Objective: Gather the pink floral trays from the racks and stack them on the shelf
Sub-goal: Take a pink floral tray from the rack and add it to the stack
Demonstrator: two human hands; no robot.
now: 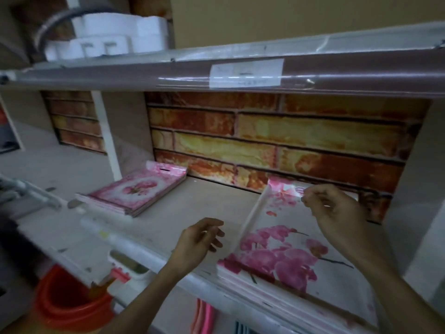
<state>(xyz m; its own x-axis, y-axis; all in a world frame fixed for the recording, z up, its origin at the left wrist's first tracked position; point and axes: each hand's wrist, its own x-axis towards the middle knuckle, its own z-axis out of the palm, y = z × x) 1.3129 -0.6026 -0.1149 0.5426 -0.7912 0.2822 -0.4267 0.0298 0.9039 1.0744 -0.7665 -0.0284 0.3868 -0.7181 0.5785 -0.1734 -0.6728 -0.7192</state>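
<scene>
Nearest, under the shelf's front edge, sit orange-red tubs [69, 302] — nested, count unclear — and some pink rims [203, 317] hanging below.

Two hands are over the shelf [168, 213]. The left hand [199, 239] hovers just left of the orchid trays, fingers loosely curled and holding nothing. The right hand [337, 210] reaches over the far end of those trays, thumb and forefinger pinched at the top tray's far rim; blur hides whether they truly grip it.

Two stacks of pink floral trays lie on the shelf, well apart. The orchid stack [284, 256] is on the right, its near end at the shelf's front edge, several trays deep — the layers cannot be counted. The rose stack [134, 194] lies farther back on the left, set at an angle, again several thin trays.

The shelf is pale grey, scuffed, with a white front rail [125, 244]. Behind it stands a brick-print panel [277, 141], with a second one [77, 121] farther left past a white post [106, 136]. Above runs an upper shelf [144, 75] with a paper label [245, 73] under clear film, carrying white foam blocks [108, 37] before a tan wall.
</scene>
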